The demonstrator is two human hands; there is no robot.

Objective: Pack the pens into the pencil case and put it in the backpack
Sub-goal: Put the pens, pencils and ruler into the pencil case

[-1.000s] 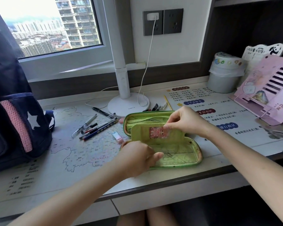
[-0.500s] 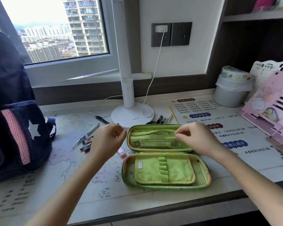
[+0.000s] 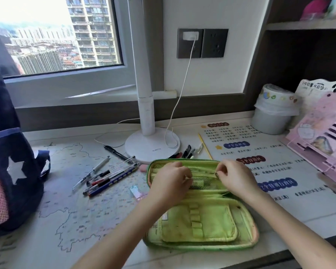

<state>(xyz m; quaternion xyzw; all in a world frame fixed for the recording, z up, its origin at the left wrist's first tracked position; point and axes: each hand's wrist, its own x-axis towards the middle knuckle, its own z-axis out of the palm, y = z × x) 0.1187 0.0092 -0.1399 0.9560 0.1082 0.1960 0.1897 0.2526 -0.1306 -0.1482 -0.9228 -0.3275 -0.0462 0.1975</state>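
At the far half of the case, the left hand and right hand each pinch the pocket zipper with curled fingers, hiding much of the mesh. Loose pens lie just left, with a lamp behind and the backpack far left. Green and worn, the case lies open flat near the desk's near edge, loops on its near flap.

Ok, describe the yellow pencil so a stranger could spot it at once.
Start at the white desk lamp. Just right of its round base, past a bunch of dark pens, lies the yellow pencil: the only thin, plain yellow stick there.
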